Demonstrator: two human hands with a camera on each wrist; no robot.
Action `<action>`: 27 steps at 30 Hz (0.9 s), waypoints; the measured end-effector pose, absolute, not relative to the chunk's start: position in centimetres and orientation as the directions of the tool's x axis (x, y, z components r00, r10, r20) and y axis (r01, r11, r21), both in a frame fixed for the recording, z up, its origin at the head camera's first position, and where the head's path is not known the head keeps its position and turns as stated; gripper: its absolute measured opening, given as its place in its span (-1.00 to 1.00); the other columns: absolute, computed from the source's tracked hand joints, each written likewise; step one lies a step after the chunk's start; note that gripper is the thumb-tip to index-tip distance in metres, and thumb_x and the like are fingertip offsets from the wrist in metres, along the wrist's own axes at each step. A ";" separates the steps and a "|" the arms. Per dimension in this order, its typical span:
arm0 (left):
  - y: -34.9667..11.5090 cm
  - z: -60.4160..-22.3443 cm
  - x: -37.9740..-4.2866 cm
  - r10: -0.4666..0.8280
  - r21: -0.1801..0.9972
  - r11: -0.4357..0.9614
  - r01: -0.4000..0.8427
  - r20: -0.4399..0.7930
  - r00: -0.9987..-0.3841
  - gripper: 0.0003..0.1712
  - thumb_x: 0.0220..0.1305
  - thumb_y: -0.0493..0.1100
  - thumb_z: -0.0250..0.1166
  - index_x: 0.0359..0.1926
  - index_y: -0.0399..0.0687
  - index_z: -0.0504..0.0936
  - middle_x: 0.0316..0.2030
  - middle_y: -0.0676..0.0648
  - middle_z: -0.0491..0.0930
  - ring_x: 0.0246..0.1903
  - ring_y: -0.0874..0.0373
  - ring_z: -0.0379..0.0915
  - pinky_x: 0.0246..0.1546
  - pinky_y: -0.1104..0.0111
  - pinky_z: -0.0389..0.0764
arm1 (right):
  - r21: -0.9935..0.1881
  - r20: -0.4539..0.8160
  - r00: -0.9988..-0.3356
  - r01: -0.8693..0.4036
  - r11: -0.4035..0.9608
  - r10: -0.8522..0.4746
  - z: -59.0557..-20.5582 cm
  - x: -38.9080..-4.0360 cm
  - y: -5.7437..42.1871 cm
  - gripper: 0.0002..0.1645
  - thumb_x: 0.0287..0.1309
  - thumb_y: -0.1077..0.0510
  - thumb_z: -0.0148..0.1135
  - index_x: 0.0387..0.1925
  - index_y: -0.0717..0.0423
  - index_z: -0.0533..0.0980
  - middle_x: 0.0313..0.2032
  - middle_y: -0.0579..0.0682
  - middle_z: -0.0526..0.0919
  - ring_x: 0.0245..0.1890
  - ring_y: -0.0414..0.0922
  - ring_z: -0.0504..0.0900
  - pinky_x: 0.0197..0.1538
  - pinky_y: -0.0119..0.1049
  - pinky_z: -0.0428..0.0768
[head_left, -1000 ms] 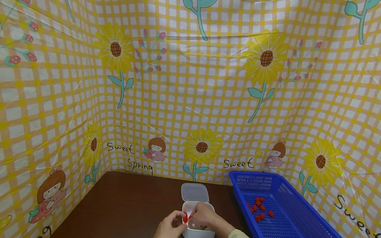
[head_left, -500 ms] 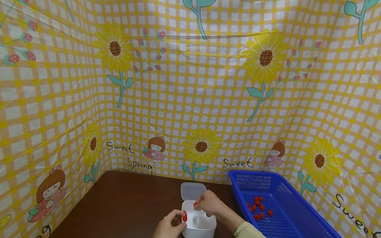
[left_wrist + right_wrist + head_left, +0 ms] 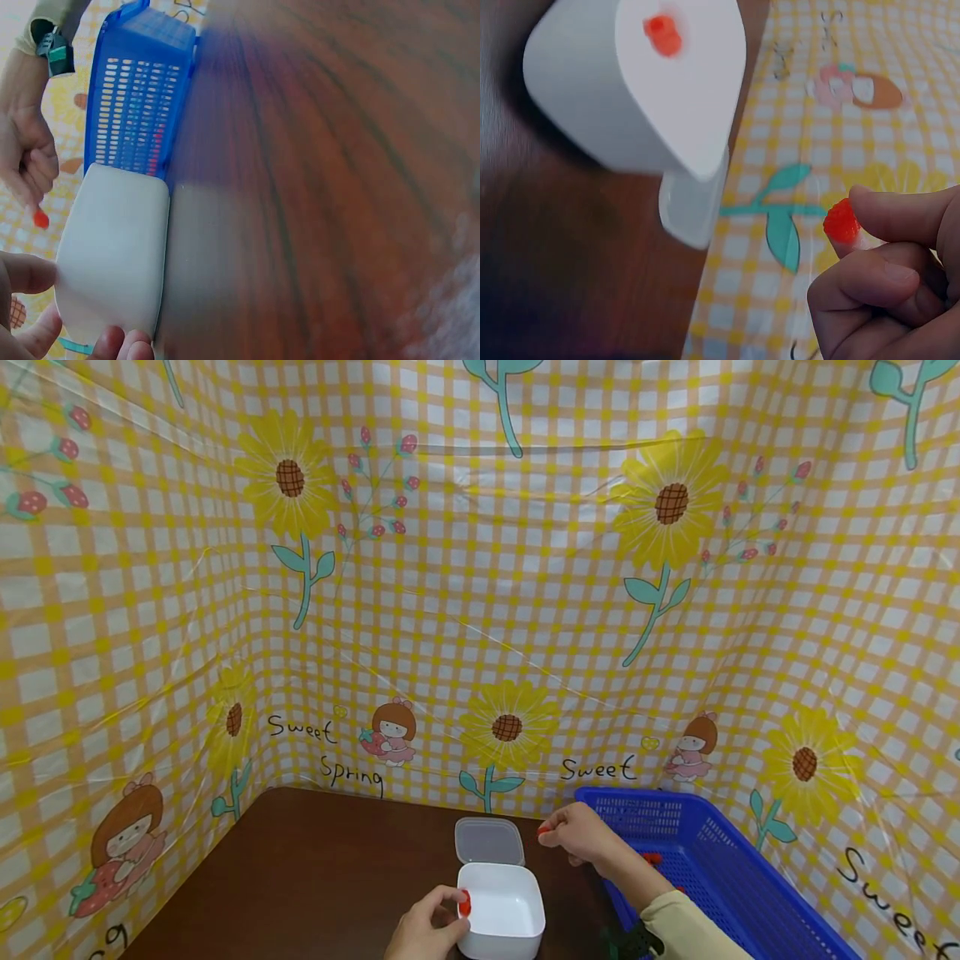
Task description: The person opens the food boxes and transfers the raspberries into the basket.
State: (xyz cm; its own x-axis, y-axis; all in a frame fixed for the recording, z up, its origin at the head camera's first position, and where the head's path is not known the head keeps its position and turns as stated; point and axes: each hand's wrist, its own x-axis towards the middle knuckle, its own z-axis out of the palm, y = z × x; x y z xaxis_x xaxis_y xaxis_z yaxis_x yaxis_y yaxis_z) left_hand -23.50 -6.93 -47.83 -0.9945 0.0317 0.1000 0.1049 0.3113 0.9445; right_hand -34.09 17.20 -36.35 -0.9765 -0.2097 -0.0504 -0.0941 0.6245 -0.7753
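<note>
A white plastic box point(image 3: 501, 922) stands uncovered on the dark table, and my left hand point(image 3: 431, 922) grips its left side. The left wrist view shows that thumb and several fingertips spread around the box wall point(image 3: 112, 247). Inside, against the left wall, rests one red raspberry point(image 3: 465, 903). My right hand point(image 3: 581, 835) is raised behind and to the right of the box, near the basket's left rim. Between thumb and forefinger it pinches another raspberry point(image 3: 841, 222), its bumpy surface plain in the right wrist view; the other fingers are curled in.
A translucent lid point(image 3: 489, 842) lies flat right behind the box. To the right stands a blue perforated basket point(image 3: 637, 814) with raspberries point(image 3: 652, 858) in it, mostly hidden by my right forearm. A checked sunflower cloth point(image 3: 510, 610) walls the table point(image 3: 337, 868) at back and sides.
My right hand has risen out of the box and moved back and right toward the basket, a raspberry pinched in its fingertips. My left hand has stayed on the box.
</note>
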 end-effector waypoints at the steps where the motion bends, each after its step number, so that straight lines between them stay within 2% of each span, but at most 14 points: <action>1: -6.9 -47.8 -23.5 0.030 0.945 0.311 0.102 0.098 -0.995 -0.68 0.15 -0.15 0.41 -0.05 -0.02 0.61 -0.41 0.03 0.57 -0.44 0.15 0.49 -0.40 0.24 0.49 | -0.778 -0.052 -0.978 -0.088 0.622 -0.204 -36.2 -34.3 17.7 -0.95 0.18 0.31 0.33 -0.32 0.25 0.65 -0.53 -0.08 0.43 -0.74 -0.24 0.07 -0.61 -0.39 0.19; 7: -6.9 -47.8 -23.5 0.036 0.945 0.310 0.108 0.102 -0.994 -0.67 0.15 -0.15 0.41 -0.04 -0.03 0.62 -0.41 0.03 0.56 -0.46 0.15 0.50 -0.40 0.24 0.50 | -0.781 -0.058 -0.981 -0.071 0.621 -0.185 -35.3 -35.2 20.7 -0.89 0.22 0.32 0.28 -0.25 0.31 0.64 -0.31 0.00 0.60 -0.73 -0.25 0.04 -0.60 -0.37 0.17; 16: -7.0 -48.0 -23.6 0.039 0.940 0.317 0.122 0.116 -0.992 -0.71 0.14 -0.15 0.42 -0.08 0.07 0.62 -0.41 0.04 0.56 -0.42 0.15 0.49 -0.38 0.23 0.49 | -0.762 -0.056 -0.984 -0.066 0.644 -0.167 -34.8 -36.4 24.6 -0.71 0.25 0.31 0.26 -0.04 0.41 0.61 -0.12 0.13 0.66 -0.76 -0.26 0.11 -0.60 -0.35 0.24; 20: -7.0 -48.0 -23.7 0.036 0.940 0.322 0.115 0.109 -0.993 -0.71 0.15 -0.14 0.42 -0.08 0.07 0.62 -0.41 0.04 0.56 -0.43 0.14 0.49 -0.38 0.22 0.48 | -0.745 -0.062 -0.987 -0.053 0.665 -0.148 -35.0 -36.8 26.1 -0.69 0.26 0.29 0.26 -0.02 0.42 0.61 -0.14 0.14 0.69 -0.78 -0.27 0.15 -0.61 -0.36 0.29; 27: -7.0 -48.0 -23.8 0.041 0.945 0.315 0.093 0.084 -0.996 -0.72 0.18 -0.15 0.42 -0.07 0.05 0.61 -0.40 0.03 0.54 -0.47 0.13 0.51 -0.38 0.21 0.50 | -0.722 -0.075 -0.990 -0.028 0.692 -0.118 -35.5 -37.3 28.0 -0.74 0.23 0.32 0.26 -0.09 0.44 0.61 -0.33 0.02 0.68 -0.80 -0.29 0.16 -0.64 -0.38 0.28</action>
State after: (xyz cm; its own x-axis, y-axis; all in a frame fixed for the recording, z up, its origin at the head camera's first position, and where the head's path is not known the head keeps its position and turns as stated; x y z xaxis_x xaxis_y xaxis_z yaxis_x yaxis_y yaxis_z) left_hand -23.77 -7.02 -47.99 -0.9956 0.0408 0.0840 0.0926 0.3151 0.9445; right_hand -37.30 27.95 -35.49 -0.9902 -0.1182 -0.0748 -0.0281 0.6918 -0.7216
